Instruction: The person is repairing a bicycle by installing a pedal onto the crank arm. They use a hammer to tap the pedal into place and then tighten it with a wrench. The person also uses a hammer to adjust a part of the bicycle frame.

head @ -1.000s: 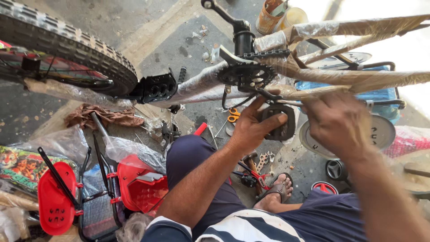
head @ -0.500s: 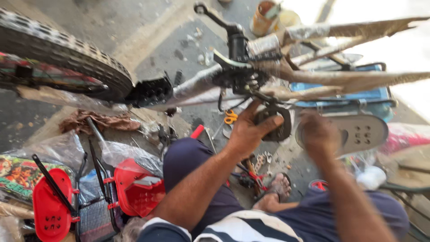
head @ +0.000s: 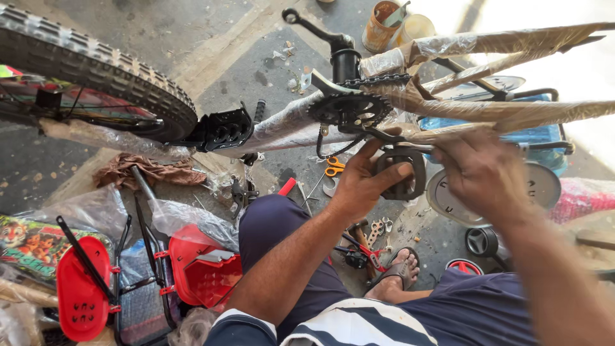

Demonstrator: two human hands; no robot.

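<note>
An upturned bicycle frame wrapped in brown paper and plastic crosses the view. Its chainring carries a chain, and a crank arm points up and away. My left hand grips a black pedal on the lower crank. My right hand is up against the wrapped frame tube just right of the pedal; its fingers are blurred, and what they hold is hidden. The knobby tyre is at the upper left.
Orange scissors, wrenches and small tools lie on the concrete by my sandalled foot. Red plastic parts and bags sit at the lower left. A white disc, small wheels and tins stand around.
The view has shifted slightly. My left hand stays on the pedal. My right hand has risen from below the frame back up to the wrapped tube.
</note>
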